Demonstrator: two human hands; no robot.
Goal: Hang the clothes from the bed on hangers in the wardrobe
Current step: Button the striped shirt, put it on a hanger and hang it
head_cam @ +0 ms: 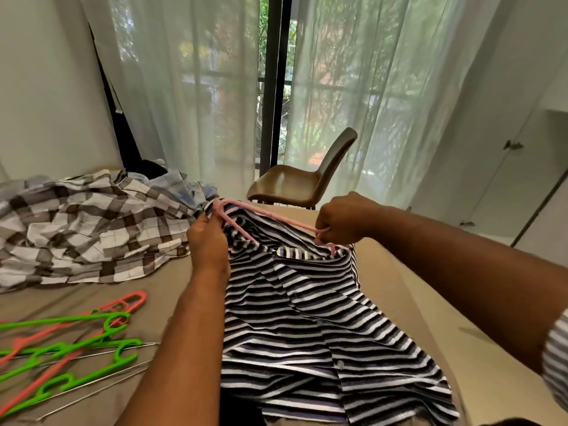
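A black-and-white striped shirt point(310, 318) lies spread on the beige bed point(408, 287) in front of me. A pale pink hanger point(261, 214) rests across its collar end, one arm tucked under the cloth. My left hand point(206, 241) pinches the shirt's shoulder against the hanger's left end. My right hand point(341, 221) is closed around the hanger near its hook. A brown-and-white checked shirt point(80, 229) and a light blue garment point(184, 186) lie crumpled at the bed's far left.
Several green and coral hangers point(67, 345) with thin metal ones lie on the bed at lower left. A brown chair point(304, 179) stands beyond the bed before sheer curtains point(190, 87). White wardrobe doors point(510, 167) line the right side.
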